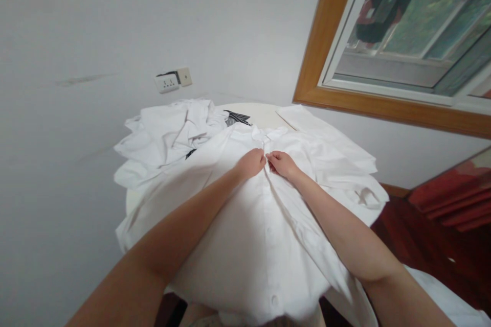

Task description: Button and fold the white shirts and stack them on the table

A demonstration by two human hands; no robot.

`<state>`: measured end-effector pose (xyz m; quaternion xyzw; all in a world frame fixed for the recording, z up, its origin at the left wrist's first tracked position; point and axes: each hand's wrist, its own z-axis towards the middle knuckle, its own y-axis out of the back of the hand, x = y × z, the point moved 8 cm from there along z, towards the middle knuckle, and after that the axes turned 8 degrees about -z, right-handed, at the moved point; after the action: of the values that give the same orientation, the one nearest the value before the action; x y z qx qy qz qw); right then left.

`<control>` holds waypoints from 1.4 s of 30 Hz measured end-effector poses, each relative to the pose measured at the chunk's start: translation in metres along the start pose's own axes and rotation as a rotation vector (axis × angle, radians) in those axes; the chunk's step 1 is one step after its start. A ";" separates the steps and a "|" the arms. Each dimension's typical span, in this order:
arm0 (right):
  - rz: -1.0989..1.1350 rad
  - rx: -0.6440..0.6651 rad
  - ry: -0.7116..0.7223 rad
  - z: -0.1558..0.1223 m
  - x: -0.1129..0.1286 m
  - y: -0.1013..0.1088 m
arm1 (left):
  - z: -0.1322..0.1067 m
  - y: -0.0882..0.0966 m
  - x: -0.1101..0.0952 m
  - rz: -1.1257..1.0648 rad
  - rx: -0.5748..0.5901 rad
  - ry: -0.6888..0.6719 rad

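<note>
A white button-up shirt [238, 240] lies spread out, front side up, its collar at the far end and its lower hem hanging over the near edge. Both of my hands meet at the front placket just below the collar. My left hand [252, 162] is closed, pinching the cloth at the placket. Close beside it, my right hand [282, 162] has its fingers curled on the other edge of the opening. Whether a button sits between the fingertips is too small to see. Several buttons show down the placket toward me.
A heap of white clothes [169, 133] lies at the left, near a black-and-white striped cloth [237, 117]. More folded white cloth [330, 138] is at the right. The round table's rim [253, 109] meets the wall, which carries a socket [167, 83]. A wood-framed window [326, 25] is upper right.
</note>
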<state>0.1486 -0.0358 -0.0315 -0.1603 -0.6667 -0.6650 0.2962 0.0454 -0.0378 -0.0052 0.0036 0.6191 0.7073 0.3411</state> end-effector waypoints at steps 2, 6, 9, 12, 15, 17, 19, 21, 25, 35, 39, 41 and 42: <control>-0.126 -0.041 0.024 -0.005 0.009 0.007 | -0.005 0.002 -0.006 0.084 -0.078 -0.027; -0.393 -0.171 0.059 -0.016 0.023 0.022 | -0.013 0.010 -0.009 0.162 -0.257 -0.049; -0.520 -0.273 0.095 -0.023 0.025 0.032 | -0.013 0.009 -0.003 0.151 -0.308 -0.026; -0.576 -0.276 0.084 -0.025 0.016 0.030 | -0.008 0.003 0.004 0.140 -0.278 -0.020; -0.560 -0.207 0.103 -0.022 0.010 0.017 | -0.001 0.000 0.008 0.154 -0.270 -0.034; -0.564 -0.202 0.120 -0.018 0.009 0.011 | 0.005 0.000 0.011 0.162 -0.268 -0.045; -0.581 -0.207 0.128 -0.012 0.010 0.008 | 0.011 0.000 0.015 0.172 -0.258 -0.047; -0.600 -0.204 0.131 -0.005 0.012 0.007 | 0.017 0.000 0.020 0.182 -0.251 -0.040; -0.630 -0.194 0.114 0.011 0.011 0.007 | 0.027 0.003 0.029 0.187 -0.252 -0.008; -0.629 -0.190 0.093 0.038 0.008 0.008 | 0.009 0.028 0.005 0.208 -0.316 0.087; -0.621 -0.202 0.081 0.042 0.005 0.009 | -0.014 0.010 0.006 0.207 -0.249 0.092; -0.620 -0.201 0.086 0.043 0.004 0.009 | -0.018 0.000 0.010 0.200 -0.217 0.046; -0.620 -0.201 0.094 0.045 0.003 0.009 | -0.018 -0.003 0.013 0.194 -0.203 0.031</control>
<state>0.1438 0.0080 -0.0201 0.0526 -0.6004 -0.7926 0.0926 0.0295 -0.0474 -0.0177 0.0180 0.5462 0.7960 0.2604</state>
